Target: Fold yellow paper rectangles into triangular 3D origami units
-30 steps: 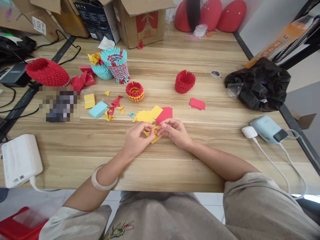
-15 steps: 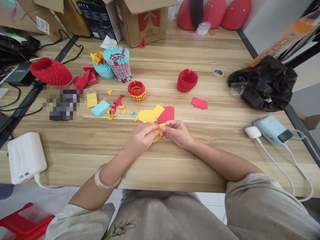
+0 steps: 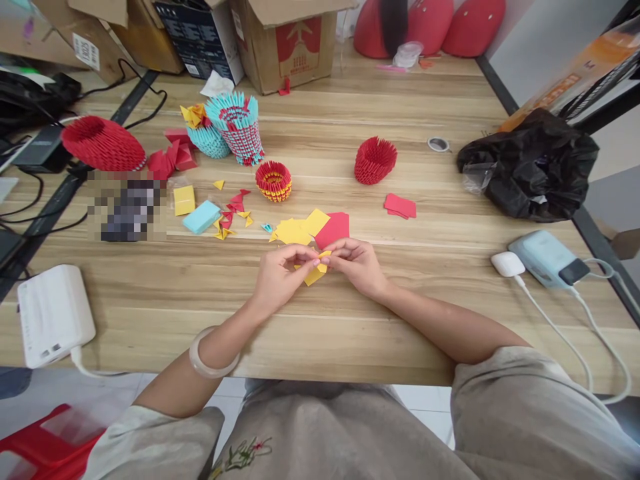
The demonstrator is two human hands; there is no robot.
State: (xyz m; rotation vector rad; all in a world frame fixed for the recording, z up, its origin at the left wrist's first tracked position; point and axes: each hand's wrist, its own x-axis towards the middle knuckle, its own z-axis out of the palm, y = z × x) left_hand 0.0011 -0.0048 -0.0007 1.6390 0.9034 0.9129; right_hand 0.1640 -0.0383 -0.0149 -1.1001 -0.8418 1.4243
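Between my two hands is a small yellow paper piece (image 3: 324, 257), partly folded. My left hand (image 3: 281, 275) pinches its left side with thumb and forefinger. My right hand (image 3: 359, 268) grips the right side the same way, fingertips almost meeting those of the left. Below the fingertips lies another yellow paper (image 3: 313, 277) on the table, partly covered by the hands. Just beyond are loose yellow sheets (image 3: 293, 232) and a red sheet (image 3: 334, 228). Small folded red triangles (image 3: 235, 202) and yellow ones (image 3: 223, 231) lie to the left, near a blue paper stack (image 3: 201, 217).
Farther back stand a red-and-yellow paper bowl (image 3: 273, 181), a red paper bowl (image 3: 375, 161) and a blue-and-red paper vase (image 3: 236, 130). Red paper slips (image 3: 400, 205), a black bag (image 3: 530, 167) and a power bank (image 3: 545, 257) are at right. A white device (image 3: 55, 315) sits at left.
The fingers of my left hand have opened out and shifted their pinch on the yellow paper. My right hand's fingers have curled slightly over it. Other things stay put.
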